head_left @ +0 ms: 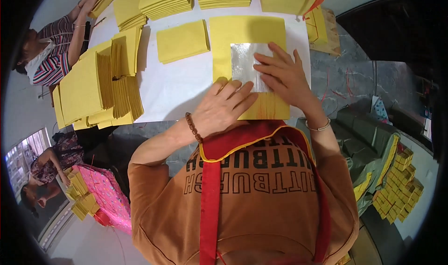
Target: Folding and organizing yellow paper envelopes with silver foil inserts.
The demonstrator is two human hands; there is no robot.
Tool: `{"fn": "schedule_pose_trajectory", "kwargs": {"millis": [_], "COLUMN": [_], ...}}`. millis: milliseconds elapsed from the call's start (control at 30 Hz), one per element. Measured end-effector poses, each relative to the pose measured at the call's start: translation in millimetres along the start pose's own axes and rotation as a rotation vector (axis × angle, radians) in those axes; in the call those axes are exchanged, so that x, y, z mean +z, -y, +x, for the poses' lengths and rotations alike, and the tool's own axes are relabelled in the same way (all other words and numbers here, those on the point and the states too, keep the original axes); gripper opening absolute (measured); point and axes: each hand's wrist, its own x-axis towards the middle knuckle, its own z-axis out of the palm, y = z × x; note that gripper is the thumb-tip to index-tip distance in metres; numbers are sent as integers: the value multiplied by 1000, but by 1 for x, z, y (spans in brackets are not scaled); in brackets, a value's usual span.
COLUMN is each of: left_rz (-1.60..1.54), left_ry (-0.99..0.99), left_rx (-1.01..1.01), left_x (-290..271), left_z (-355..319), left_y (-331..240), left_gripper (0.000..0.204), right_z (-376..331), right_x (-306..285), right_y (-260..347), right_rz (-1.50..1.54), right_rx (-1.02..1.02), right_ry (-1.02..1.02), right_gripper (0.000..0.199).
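A shiny silver foil square (243, 62) lies on a larger yellow paper sheet (221, 36) on the white table, close in front of me. Across the foil's right side, my right hand (288, 76) rests with its fingers spread. My left hand (224, 101) lies at the foil's lower left corner, its fingers stretched out over the lower edge. Neither hand grips anything. Reddish streaks mark the part of the sheet nearest me. To the left of the sheet is a small folded stack of yellow paper (183, 41).
Several yellow paper stacks stand along the table's left side (88, 85) and far edge (165, 1). Red string (317, 3) hangs at the far right. A person (56, 50) works at the far left, another (51, 162) sits lower left. Yellow bundles (399, 185) are piled at right.
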Motion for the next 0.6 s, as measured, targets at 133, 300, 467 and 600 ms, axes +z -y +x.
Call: {"fn": "schedule_pose_trajectory", "kwargs": {"millis": [133, 300, 467, 600], "left_rz": [-122, -369, -772, -993], "left_ry": [-62, -150, -177, -220], "left_rx": [3, -46, -475, -609], "left_x": [-5, -4, -8, 8], "left_z": [1, 8, 3, -1], "left_y": [3, 12, 16, 24], "left_gripper": [35, 11, 12, 14], "right_z": [1, -1, -3, -5], "right_x": [11, 6, 1, 7], "right_y": [-17, -24, -19, -23], "right_rz": [298, 879, 884, 1003], "right_rx": [-2, 57, 37, 23], "right_ry": [-11, 58, 89, 72], "right_gripper": [25, 33, 49, 53]}}
